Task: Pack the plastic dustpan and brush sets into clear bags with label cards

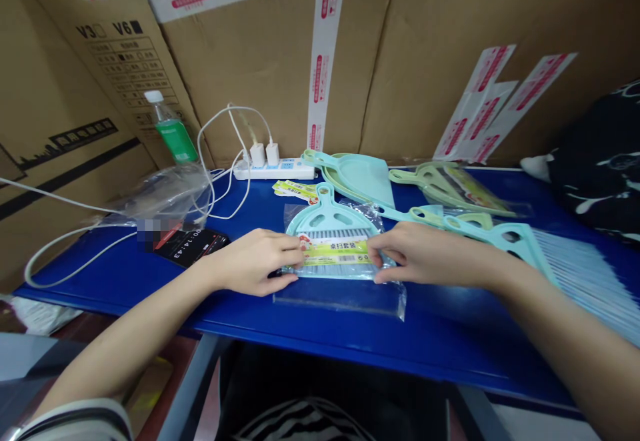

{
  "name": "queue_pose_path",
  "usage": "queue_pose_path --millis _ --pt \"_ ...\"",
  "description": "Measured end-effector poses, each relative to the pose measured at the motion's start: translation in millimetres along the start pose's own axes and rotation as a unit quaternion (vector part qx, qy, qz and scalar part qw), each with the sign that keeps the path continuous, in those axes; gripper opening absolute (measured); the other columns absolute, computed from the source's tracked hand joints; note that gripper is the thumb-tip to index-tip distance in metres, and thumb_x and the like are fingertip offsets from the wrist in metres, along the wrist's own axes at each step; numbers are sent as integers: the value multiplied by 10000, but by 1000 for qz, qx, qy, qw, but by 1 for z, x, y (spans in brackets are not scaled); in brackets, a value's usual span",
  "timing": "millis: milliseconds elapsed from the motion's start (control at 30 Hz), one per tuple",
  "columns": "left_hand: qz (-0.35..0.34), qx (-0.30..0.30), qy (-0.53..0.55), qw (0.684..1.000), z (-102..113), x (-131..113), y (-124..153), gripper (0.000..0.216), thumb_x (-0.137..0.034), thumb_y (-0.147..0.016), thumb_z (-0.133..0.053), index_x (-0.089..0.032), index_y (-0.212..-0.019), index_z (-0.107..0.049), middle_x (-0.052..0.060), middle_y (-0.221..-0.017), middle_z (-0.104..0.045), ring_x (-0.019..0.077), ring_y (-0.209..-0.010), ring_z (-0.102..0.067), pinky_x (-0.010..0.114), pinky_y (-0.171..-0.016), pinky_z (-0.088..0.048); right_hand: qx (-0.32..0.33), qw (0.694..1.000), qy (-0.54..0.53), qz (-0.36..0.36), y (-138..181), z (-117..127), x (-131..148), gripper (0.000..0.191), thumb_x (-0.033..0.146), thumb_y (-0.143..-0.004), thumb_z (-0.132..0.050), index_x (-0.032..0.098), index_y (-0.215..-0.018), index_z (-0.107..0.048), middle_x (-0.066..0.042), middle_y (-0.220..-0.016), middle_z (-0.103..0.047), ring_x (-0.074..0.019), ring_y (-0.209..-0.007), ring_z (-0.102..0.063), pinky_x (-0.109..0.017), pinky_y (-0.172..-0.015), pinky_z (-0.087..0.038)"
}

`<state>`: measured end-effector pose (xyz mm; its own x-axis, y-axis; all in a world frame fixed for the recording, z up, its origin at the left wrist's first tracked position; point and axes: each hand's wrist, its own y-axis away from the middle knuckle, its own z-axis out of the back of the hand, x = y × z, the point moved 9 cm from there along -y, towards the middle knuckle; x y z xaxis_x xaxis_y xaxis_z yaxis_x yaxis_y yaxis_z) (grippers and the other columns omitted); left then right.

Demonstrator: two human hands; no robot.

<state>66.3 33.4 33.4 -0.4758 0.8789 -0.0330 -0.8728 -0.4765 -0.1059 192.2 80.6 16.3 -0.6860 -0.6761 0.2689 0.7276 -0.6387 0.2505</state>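
A small teal brush-and-dustpan set (327,217) with a yellow-green label lies in a clear plastic bag (345,294) on the blue table (310,334). My left hand (255,261) pinches the bag's left edge beside the label. My right hand (405,254) pinches the right edge at the label. Both hands rest on the table with fingers closed on the bagged set.
More teal dustpans (357,174) and brushes (505,234) lie behind and to the right, some bagged. A white power strip (275,169) with chargers and cables, a green bottle (173,131), a phone (193,244) and cardboard boxes stand at the back and left.
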Motion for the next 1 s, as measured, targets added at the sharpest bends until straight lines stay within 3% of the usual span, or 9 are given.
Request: queue_pose_path --millis 467,733,1000 --pt "4 -5 14 1000 3 3 2 154 -275 -920 -479 -174 -915 -595 43 -865 -641 155 -741 -615 251 -625 -439 -42 998 -16 43 -1 2 6 230 415 -732 -682 220 -677 -572 53 -525 -468 -129 -524 -459 -258 -552 -297" --pt "6 -4 18 1000 5 5 3 167 -290 -934 -477 -175 -931 -598 42 -881 -650 152 -742 -617 243 -629 -446 -35 997 -8 63 2 1 14 131 281 -794 -514 215 -683 -542 33 -564 -479 -131 -535 -447 -278 -586 -323" --pt "3 -8 15 1000 3 4 2 182 -281 -935 -459 -172 -938 -605 48 -870 -650 156 -764 -628 247 -662 -465 -50 992 -34 108 3 3 21 136 224 -778 -467 214 -645 -495 54 -520 -431 -107 -492 -417 -258 -559 -321"
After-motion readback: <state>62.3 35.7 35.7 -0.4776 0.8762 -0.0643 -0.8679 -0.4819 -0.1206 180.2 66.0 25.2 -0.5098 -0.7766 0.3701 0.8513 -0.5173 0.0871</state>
